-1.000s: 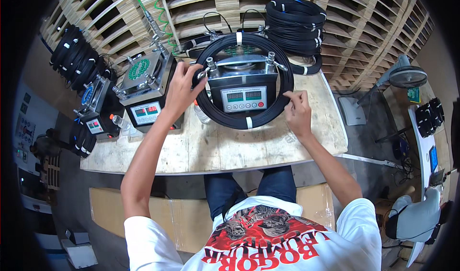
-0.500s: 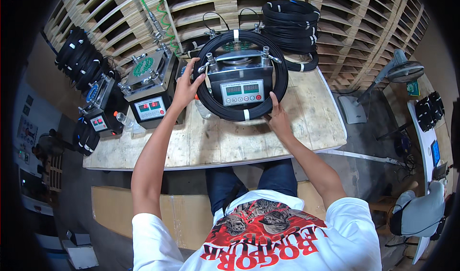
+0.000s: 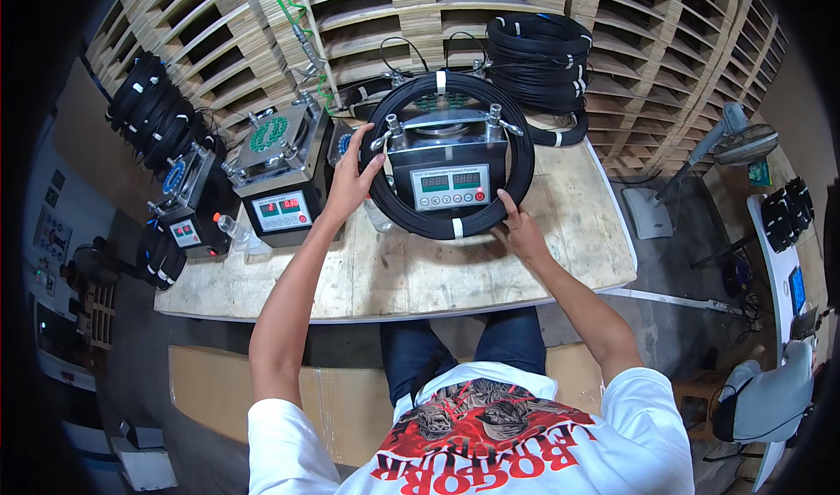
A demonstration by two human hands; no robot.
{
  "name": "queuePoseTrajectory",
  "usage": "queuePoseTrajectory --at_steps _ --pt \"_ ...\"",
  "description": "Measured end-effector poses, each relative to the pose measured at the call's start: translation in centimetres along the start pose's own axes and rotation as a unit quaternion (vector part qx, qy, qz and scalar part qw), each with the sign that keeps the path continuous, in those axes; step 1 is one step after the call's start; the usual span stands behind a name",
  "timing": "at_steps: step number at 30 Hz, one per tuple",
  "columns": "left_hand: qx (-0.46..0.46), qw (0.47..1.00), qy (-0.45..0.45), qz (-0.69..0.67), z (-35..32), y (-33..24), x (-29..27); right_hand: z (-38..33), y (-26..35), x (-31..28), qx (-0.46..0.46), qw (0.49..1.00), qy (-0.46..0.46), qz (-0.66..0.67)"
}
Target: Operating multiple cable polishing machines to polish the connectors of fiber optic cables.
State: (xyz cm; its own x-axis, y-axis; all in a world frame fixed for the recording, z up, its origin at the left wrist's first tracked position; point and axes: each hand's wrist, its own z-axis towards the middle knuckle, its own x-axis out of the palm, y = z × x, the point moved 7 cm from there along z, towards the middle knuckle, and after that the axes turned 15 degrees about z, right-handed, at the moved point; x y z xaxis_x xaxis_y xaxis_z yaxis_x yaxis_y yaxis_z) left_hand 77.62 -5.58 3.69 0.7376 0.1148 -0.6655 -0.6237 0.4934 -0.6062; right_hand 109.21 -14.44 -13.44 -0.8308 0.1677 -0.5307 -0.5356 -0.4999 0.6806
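Note:
A ring-shaped coil of black cable [image 3: 524,164], bound with white tape at top and bottom, is held upright between my hands. My left hand [image 3: 352,180] grips its left side, thumb and fingers spread along the ring. My right hand [image 3: 522,231] holds the lower right of the ring, its fingers partly hidden behind. Through the coil's opening shows a black polishing machine [image 3: 449,163] with a metal top, clamp posts and a lit display panel. A clear plastic bottle [image 3: 379,216] stands by the coil's lower left, partly hidden by it.
Two similar machines, a middle one [image 3: 282,180] and a smaller one [image 3: 188,198], stand at the left of the wooden table [image 3: 420,276]. Another bottle [image 3: 238,233] is between them. Stacked cable coils [image 3: 538,66] rise at the back right. A fan [image 3: 652,211] stands beyond the right edge.
The whole view has shifted a little, so the scene sits slightly lower and to the right. Both hands keep the same hold on the coil. Digits on the left machines' displays differ.

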Motion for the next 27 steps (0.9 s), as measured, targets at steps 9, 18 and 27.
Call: queuePoseTrajectory --at_steps 9,18,27 --pt "0.003 0.998 -0.056 -0.026 1.1 1.5 1.8 0.7 6.1 -1.8 0.116 0.993 0.015 -0.006" --pt "0.001 0.991 -0.136 0.019 0.7 1.3 2.5 4.4 9.5 -5.0 0.328 0.944 0.014 0.01" --pt "0.02 0.984 -0.176 0.024 0.2 0.3 2.4 5.3 8.4 -2.7 0.276 0.947 -0.159 -0.046"
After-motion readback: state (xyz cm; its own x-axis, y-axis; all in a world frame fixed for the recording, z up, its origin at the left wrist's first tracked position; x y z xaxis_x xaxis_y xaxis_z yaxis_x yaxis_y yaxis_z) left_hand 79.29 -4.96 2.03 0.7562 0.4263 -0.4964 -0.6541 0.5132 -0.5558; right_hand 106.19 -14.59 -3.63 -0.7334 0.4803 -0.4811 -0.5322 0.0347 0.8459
